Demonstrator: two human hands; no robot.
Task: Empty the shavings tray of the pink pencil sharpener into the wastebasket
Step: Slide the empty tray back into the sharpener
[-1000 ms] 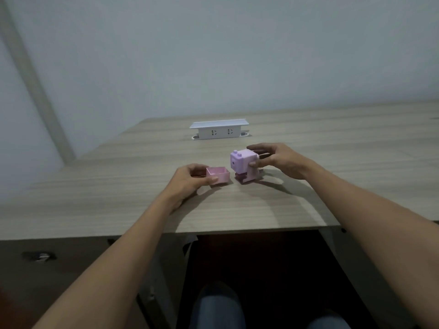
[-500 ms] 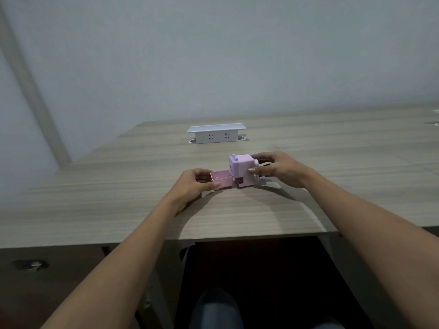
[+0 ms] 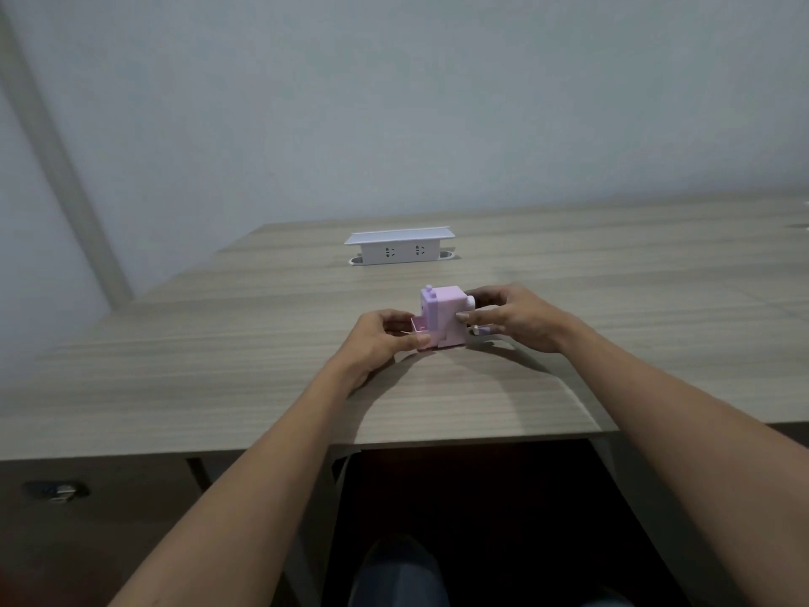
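The pink pencil sharpener stands upright on the wooden desk, near its front edge. My right hand grips its right side, thumb on the front face and fingers behind by the crank. The pink shavings tray sticks out only a little from the sharpener's left side, most of it inside the body. My left hand pinches the tray's outer end between thumb and fingers. No wastebasket is in view.
A white power socket box with its lid raised sits further back on the desk. The desk's front edge runs just below my forearms, with a dark knee space and my legs under it. A wall rises behind.
The tray was fully out and apart from the sharpener a second ago. My left hand has slid it rightwards into the sharpener's body while my right hand held the sharpener steady.
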